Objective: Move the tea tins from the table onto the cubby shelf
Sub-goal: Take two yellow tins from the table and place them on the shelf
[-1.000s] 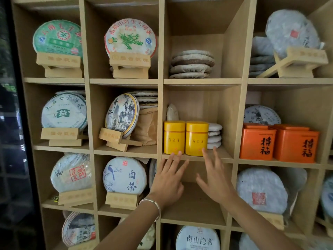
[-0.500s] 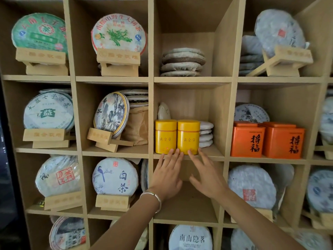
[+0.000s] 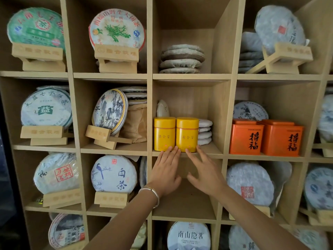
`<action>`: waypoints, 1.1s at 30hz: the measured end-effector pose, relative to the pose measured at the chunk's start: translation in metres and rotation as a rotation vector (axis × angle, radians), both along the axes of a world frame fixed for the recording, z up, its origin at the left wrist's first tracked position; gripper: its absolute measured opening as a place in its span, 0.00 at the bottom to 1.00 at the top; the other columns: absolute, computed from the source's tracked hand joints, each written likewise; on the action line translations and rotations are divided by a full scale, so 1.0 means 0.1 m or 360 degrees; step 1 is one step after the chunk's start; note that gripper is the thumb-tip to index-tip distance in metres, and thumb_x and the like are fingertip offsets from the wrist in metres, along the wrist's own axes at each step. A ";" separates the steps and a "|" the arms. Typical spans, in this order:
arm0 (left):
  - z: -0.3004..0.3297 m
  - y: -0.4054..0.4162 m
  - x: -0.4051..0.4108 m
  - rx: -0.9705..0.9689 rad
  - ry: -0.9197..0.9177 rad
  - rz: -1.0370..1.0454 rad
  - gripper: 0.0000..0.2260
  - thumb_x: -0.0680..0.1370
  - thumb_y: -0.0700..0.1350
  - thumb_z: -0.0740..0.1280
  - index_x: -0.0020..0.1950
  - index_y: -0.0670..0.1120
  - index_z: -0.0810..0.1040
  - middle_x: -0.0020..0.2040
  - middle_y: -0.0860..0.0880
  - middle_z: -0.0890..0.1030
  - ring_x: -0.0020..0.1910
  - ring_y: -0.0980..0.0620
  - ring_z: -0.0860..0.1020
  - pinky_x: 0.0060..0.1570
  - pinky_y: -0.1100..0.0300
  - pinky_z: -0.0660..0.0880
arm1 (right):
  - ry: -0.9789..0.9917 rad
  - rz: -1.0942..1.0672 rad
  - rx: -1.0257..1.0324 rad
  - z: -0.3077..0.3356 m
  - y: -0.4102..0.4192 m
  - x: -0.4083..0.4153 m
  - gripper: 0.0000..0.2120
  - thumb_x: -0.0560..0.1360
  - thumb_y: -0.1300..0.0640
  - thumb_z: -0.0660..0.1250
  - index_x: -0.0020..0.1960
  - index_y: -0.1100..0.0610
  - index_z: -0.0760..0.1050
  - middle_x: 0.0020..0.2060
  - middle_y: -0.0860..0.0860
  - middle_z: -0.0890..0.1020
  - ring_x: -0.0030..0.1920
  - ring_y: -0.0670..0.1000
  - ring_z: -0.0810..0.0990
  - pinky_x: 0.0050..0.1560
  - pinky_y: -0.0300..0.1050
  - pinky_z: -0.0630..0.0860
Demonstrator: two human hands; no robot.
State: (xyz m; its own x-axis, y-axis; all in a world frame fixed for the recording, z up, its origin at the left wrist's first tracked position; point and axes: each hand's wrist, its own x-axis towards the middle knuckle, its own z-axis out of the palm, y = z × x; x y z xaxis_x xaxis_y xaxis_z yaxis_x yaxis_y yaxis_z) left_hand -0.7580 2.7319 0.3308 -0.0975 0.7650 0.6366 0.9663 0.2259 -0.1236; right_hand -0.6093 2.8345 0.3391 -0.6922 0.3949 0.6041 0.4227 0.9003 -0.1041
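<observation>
Standing upright (long axis vertical, labels outward): yellow tins (image 3: 175, 134), touching.

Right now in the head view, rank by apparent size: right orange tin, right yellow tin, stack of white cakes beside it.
1. Right orange tin, though its nearness may exaggerate it.
2. Right yellow tin.
3. White cake stack, partly hidden.

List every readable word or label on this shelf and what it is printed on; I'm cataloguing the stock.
"黄金芽": each of the two yellow tins.
"得福": each of the two orange tins.
"白茶": bird-painted tea cake.
"南山隐茗": bottom tea cake.
"益": tea cake with green logo; its arc of characters is too blurred.
Wooden stand engravings: too faint.
</observation>
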 end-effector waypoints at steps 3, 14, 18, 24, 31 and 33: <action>-0.02 0.01 0.00 -0.0005 -0.0005 0.0003 0.37 0.73 0.54 0.59 0.79 0.45 0.50 0.79 0.47 0.52 0.78 0.50 0.45 0.75 0.53 0.37 | -0.0008 -0.0009 0.0008 0.00 0.01 0.01 0.37 0.74 0.45 0.64 0.77 0.44 0.50 0.77 0.58 0.53 0.74 0.59 0.60 0.69 0.53 0.65; -0.03 0.02 -0.01 0.0004 0.0000 0.0007 0.37 0.74 0.54 0.59 0.79 0.45 0.49 0.79 0.47 0.51 0.78 0.49 0.45 0.75 0.53 0.38 | -0.0054 -0.0074 0.0048 -0.02 0.04 -0.03 0.38 0.72 0.44 0.64 0.77 0.44 0.50 0.77 0.58 0.52 0.73 0.59 0.60 0.68 0.54 0.64; -0.01 0.00 0.01 0.0007 -0.0030 -0.0014 0.36 0.75 0.54 0.59 0.79 0.45 0.48 0.79 0.47 0.51 0.78 0.50 0.44 0.76 0.53 0.39 | -0.0068 -0.0060 0.0049 0.00 0.04 0.00 0.38 0.73 0.44 0.64 0.77 0.43 0.49 0.77 0.57 0.51 0.74 0.59 0.59 0.69 0.53 0.63; -0.05 -0.18 0.00 0.0072 -0.0111 -0.0174 0.34 0.74 0.52 0.60 0.78 0.46 0.54 0.79 0.48 0.55 0.78 0.51 0.50 0.76 0.56 0.43 | -0.0007 -0.0011 0.0043 -0.09 -0.02 0.12 0.36 0.74 0.47 0.63 0.77 0.45 0.50 0.77 0.56 0.54 0.75 0.58 0.55 0.70 0.53 0.61; -0.08 -0.29 0.02 0.0067 -0.0179 -0.0246 0.31 0.74 0.52 0.61 0.77 0.49 0.59 0.77 0.50 0.60 0.76 0.52 0.55 0.76 0.57 0.47 | -0.0044 -0.0118 0.0043 -0.09 -0.09 0.31 0.33 0.74 0.47 0.63 0.76 0.47 0.56 0.75 0.56 0.58 0.73 0.58 0.61 0.67 0.52 0.66; -0.04 -0.30 0.05 0.0087 -0.0175 -0.0300 0.30 0.74 0.53 0.61 0.76 0.49 0.61 0.75 0.50 0.63 0.74 0.52 0.59 0.75 0.55 0.53 | -0.0037 -0.0192 0.0037 -0.06 -0.15 0.42 0.33 0.74 0.47 0.64 0.76 0.47 0.56 0.74 0.57 0.59 0.71 0.58 0.62 0.66 0.52 0.68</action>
